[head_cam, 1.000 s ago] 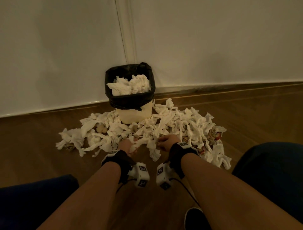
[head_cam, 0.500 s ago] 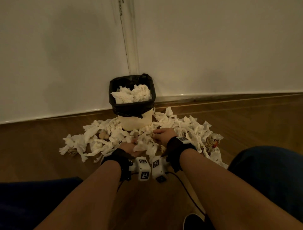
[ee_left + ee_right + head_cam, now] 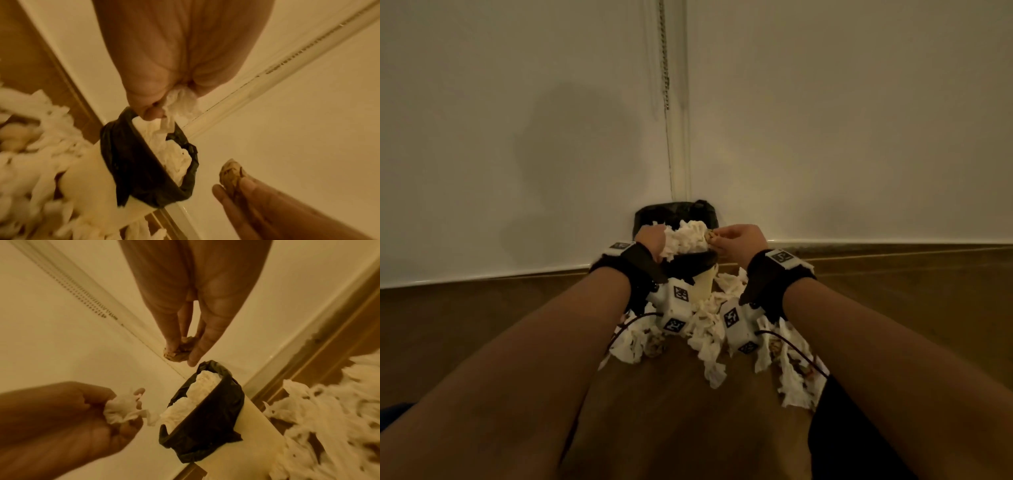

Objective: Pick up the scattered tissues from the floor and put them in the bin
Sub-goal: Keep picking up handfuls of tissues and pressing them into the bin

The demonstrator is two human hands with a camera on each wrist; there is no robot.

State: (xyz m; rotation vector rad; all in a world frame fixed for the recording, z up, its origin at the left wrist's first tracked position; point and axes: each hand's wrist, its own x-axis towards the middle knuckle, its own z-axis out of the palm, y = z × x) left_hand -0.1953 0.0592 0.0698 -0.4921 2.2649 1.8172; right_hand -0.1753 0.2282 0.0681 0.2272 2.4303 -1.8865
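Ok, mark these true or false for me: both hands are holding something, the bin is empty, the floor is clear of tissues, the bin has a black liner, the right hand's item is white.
1. Both hands hold something: true. The left hand grips a white tissue; the right hand pinches a brown crumpled wad.
2. The bin is empty: false; white tissues fill it to the rim.
3. The floor is clear: false; scattered tissues lie around the bin's base.
4. The bin has a black liner: true.
5. The right hand's item is white: false; it is brownish.
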